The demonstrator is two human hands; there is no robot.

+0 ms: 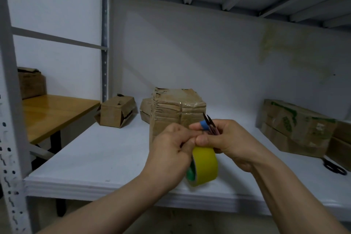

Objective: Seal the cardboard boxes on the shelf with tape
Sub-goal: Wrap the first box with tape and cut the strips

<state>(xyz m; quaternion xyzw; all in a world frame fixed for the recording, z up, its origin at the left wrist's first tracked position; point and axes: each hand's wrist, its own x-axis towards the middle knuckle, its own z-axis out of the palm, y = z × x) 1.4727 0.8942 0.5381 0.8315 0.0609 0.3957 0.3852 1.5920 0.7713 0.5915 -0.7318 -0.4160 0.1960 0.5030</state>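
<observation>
One tape roll (206, 165) hangs between my two hands: left hand (171, 150) grips its top, right hand (226, 140) presses a thumb on it while clutching one pair of snips (209, 122); three boxes (178, 106) stand just behind.

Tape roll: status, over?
Left hand grips tape roll. Right hand holds snips, thumb on roll. Box just behind hands. Nothing blocking.

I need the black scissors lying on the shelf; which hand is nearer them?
Right. The right hand, holding snips, is left of the scissors; the left hand is farther left, beyond the tape roll.
</observation>
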